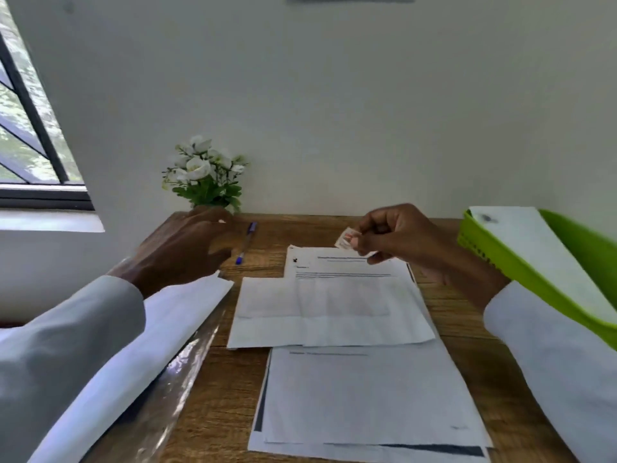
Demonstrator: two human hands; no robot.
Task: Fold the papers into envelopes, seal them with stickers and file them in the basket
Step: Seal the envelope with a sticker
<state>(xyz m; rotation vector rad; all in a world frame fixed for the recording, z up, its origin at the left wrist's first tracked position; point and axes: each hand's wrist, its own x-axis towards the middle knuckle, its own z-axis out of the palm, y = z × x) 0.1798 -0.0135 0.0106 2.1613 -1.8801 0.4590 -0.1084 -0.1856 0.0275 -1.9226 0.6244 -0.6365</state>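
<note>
A folded paper envelope [330, 312] lies flat in the middle of the wooden desk [220, 389], overlapping a printed sheet [347, 265] behind it and a stack of loose papers [367, 396] in front, which runs to the near edge of the desk. Above the printed sheet the right hand [397, 238] is raised, thumb and fingertips pinched on a small sticker [347, 240] with a reddish mark. The left hand [187, 248] hovers over the desk's left side, blurred, fingers loosely curled; whether it grips anything I cannot tell. Under that forearm a long folded white paper [160, 332] lies slantwise on a clear plastic sleeve [180, 372] that hangs toward the left edge.

At the right edge a lime green basket [534, 279] sits tilted, with one white envelope [541, 248] lying inside it against the wall. A blue pen [245, 243] rests between the left hand and the printed sheet, apart from both. White flowers [203, 172] stand at the back against the wall, a window [30, 135] to the left. Bare wood shows between pen and basket at the back, and in a strip left of the paper stack.
</note>
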